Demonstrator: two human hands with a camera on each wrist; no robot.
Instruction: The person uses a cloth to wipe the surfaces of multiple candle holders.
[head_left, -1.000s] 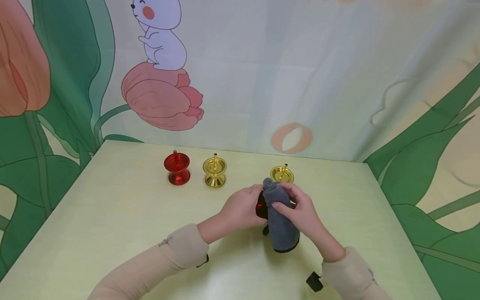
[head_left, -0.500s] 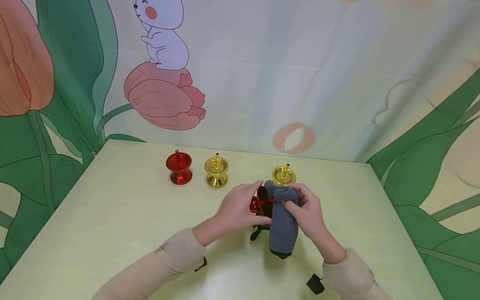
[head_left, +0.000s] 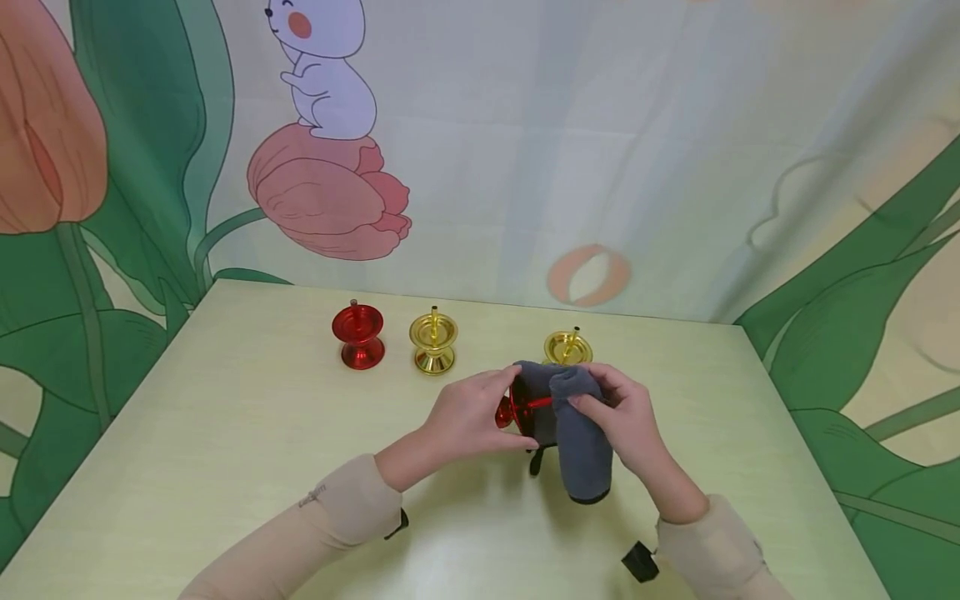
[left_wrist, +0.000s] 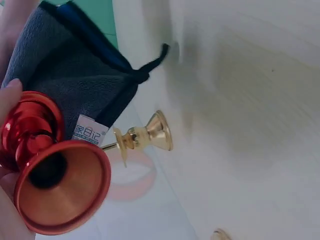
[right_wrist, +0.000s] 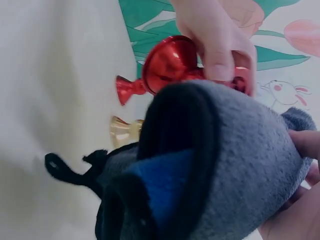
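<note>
My left hand (head_left: pixel 467 417) grips a shiny red metal candle holder (head_left: pixel 506 412), tipped on its side above the table. Its flared hollow base (left_wrist: pixel 75 187) faces the left wrist camera. My right hand (head_left: pixel 624 421) pinches a dark grey cleaning cloth (head_left: pixel 585 458) around the end of the holder's thin red centre stem (head_left: pixel 538 402), hiding the tip. More cloth hangs behind the dish. In the right wrist view the folded cloth (right_wrist: pixel 245 160) shows a blue inner side and a black hanging loop (right_wrist: pixel 62 170). A white label (left_wrist: pixel 90 130) is visible in the left wrist view.
Behind my hands stands a gold candle holder (head_left: pixel 567 343), partly covered by the cloth. Further left along the back of the pale table (head_left: pixel 247 433) are another gold holder (head_left: pixel 433 337) and a red one (head_left: pixel 358 333), both upright. A printed curtain (head_left: pixel 480 150) hangs behind.
The cloth has come away from the red holder's dish, shifting right, so the dish and stem now show. My left hand has moved slightly left with the holder.
</note>
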